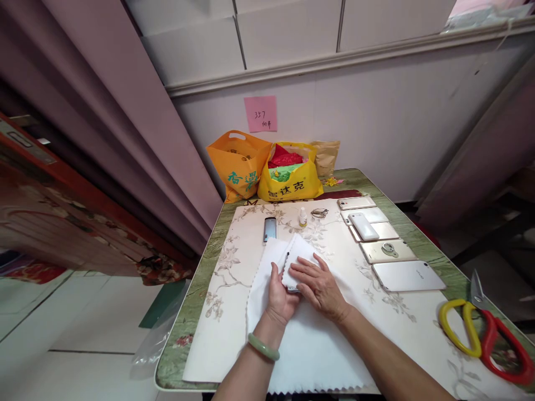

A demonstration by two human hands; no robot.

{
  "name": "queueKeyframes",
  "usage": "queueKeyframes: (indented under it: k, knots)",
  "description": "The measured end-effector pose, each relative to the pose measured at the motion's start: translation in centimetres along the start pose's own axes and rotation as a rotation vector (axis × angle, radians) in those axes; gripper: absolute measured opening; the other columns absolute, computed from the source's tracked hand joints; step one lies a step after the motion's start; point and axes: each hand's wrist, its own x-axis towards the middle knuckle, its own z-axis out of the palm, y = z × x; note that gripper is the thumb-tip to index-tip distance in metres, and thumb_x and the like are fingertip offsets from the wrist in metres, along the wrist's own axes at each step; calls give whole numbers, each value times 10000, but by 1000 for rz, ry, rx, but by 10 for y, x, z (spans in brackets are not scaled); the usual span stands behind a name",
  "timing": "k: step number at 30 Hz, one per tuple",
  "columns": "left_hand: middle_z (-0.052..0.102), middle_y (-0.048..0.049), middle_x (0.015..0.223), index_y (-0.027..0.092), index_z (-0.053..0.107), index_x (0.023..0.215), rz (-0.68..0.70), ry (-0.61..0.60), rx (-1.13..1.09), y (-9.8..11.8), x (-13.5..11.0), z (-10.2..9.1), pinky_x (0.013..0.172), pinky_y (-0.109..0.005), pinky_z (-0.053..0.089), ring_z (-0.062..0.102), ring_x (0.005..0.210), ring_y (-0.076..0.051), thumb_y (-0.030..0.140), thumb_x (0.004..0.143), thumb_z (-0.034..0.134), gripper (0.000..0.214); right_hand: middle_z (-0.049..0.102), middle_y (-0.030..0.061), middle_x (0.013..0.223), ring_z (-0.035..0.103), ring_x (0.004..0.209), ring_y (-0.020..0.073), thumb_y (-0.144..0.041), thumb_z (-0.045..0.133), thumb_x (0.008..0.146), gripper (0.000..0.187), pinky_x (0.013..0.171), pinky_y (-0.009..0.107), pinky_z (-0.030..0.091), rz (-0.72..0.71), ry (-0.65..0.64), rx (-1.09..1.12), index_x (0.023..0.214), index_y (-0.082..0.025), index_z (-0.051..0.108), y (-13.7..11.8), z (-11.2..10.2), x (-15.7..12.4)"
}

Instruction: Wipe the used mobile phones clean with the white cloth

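Note:
Between my two hands is a phone (293, 289), mostly hidden, with only a dark lower edge showing. My left hand (281, 295), a green bangle at its wrist, supports it from below, thumb along the left side. A small white cloth (298, 246) with a scalloped edge lies over the phone. My right hand (317, 283) presses this cloth down on top, fingers slightly bent and a little apart. Beneath both hands a larger white scalloped cloth (317, 356) is spread on the table. Just beyond lies a dark-framed phone (270, 229).
A small white bottle (302, 217) and a pair of glasses (320, 213) lie ahead. Several phones (408, 276) line the right side, near large scissors (480, 334). An orange bag (240, 167) and a yellow bag (288, 189) stand at the table's (175, 345) back.

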Motion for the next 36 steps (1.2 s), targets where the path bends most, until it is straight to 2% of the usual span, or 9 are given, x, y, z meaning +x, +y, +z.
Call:
queueKeyframes:
  k: [5, 8, 12, 17, 24, 30, 32, 36]
  knots:
    - [722, -135, 1002, 113, 651, 1114, -10, -40, 7, 5, -1, -1, 832, -347, 547, 698, 907, -239, 535, 857, 554, 503, 686, 44, 1184, 548, 1227, 214, -393, 370, 973, 382, 1067, 457, 384, -191, 72, 168, 1206, -249, 636, 0, -3, -4]
    - [730, -120, 942, 94, 672, 1019, -37, -76, -18, 8, -3, 1, 849, -316, 543, 701, 879, -213, 420, 863, 592, 370, 660, 73, 1229, 530, 1247, 217, -441, 334, 982, 457, 1045, 440, 420, -224, 81, 181, 1297, -211, 573, -4, -4, -3]
    - [731, -96, 848, 102, 677, 907, -101, -48, -42, 9, -4, 3, 845, -279, 542, 701, 828, -178, 304, 881, 570, 230, 571, 94, 1351, 453, 1317, 222, -474, 300, 988, 536, 1088, 456, 382, -198, 9, 117, 1419, -186, 438, -7, -6, 2]
    - [732, -82, 852, 111, 682, 913, -66, -72, -61, 7, 0, 2, 799, -252, 553, 699, 819, -158, 244, 901, 518, 211, 534, 72, 1394, 399, 1356, 221, -457, 267, 999, 525, 1142, 491, 297, -166, -27, 90, 1443, -209, 399, -5, -3, 2]
    - [736, -100, 970, 109, 679, 1017, -111, -111, 27, 4, 1, 2, 819, -275, 550, 698, 898, -181, 219, 864, 574, 215, 419, 50, 1487, 272, 1424, 248, -446, 246, 998, 546, 1171, 530, 192, -2, 37, 94, 1502, -238, 276, 3, 1, 0]
    - [741, -104, 917, 107, 684, 1011, -147, -135, 134, 0, 0, 1, 776, -308, 567, 703, 872, -206, 251, 865, 573, 233, 208, 92, 1581, 142, 1458, 289, -535, 188, 985, 661, 1170, 561, 127, 174, 83, 49, 1543, -194, 92, 1, 3, 3]
    - [740, -96, 943, 116, 681, 1027, -100, -124, 105, 0, 0, 0, 795, -296, 561, 696, 910, -202, 249, 866, 569, 237, 177, 108, 1587, 133, 1459, 291, -570, 182, 974, 706, 1173, 560, 101, 167, 47, 26, 1544, -178, 40, -1, 3, 4]
    - [730, -48, 1021, 201, 663, 1099, -25, -24, 55, 3, 0, -1, 854, -301, 540, 668, 1013, -211, 282, 843, 611, 273, 210, 129, 1575, 159, 1454, 289, -650, 209, 940, 794, 1177, 550, 77, 18, -119, -14, 1542, -156, 54, -4, 0, 6]
